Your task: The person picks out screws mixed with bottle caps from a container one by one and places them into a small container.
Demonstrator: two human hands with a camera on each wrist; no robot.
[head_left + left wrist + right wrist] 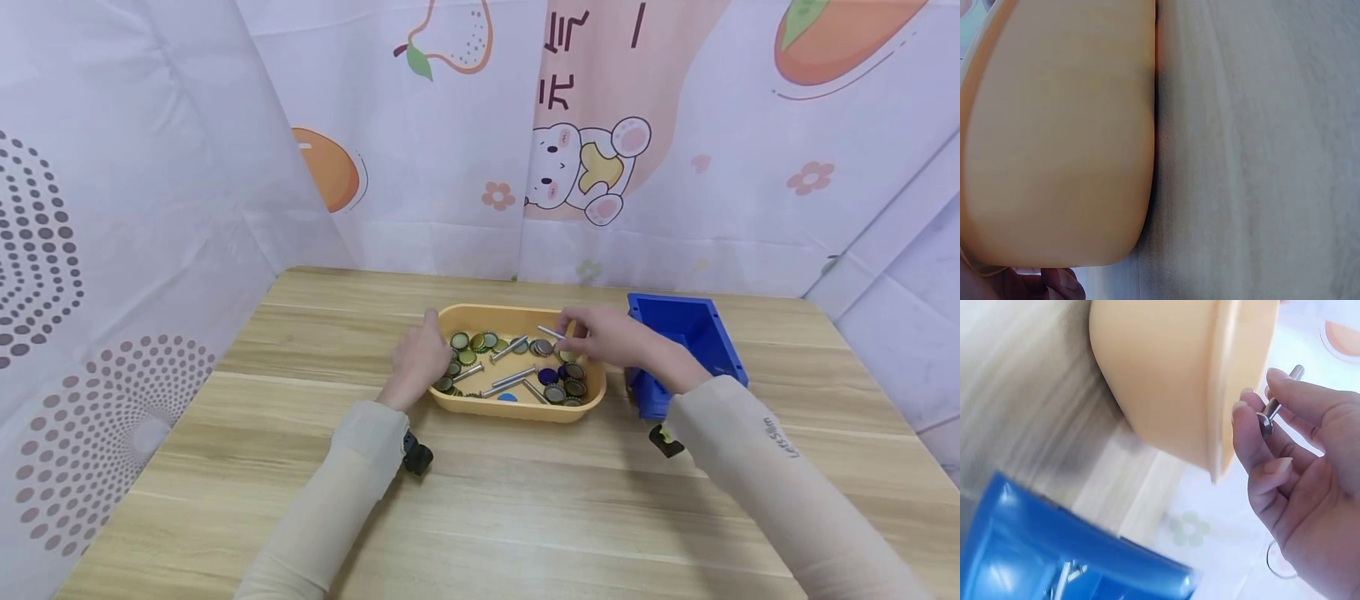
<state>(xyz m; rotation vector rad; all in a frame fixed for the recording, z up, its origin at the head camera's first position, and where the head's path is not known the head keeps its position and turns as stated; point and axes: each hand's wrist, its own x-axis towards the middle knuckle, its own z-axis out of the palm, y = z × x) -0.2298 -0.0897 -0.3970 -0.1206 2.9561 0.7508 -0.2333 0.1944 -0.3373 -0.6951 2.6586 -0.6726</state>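
Right hand [602,335] partly hides the pinched bolt [1273,409].

The right sleeve [780,487] reads "LetsSlim"; the curtain [435,200] shows "元气" sideways.

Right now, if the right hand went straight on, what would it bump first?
Probably the bottle caps in the yellow tray, because the right hand points down over them; how far below is unclear.

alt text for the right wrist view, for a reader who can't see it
A right hand pinches a metal bolt by the rim of a pale orange tub. At lower left, a blue bin has metal hardware inside; a wood-grain table and printed curtain also show.
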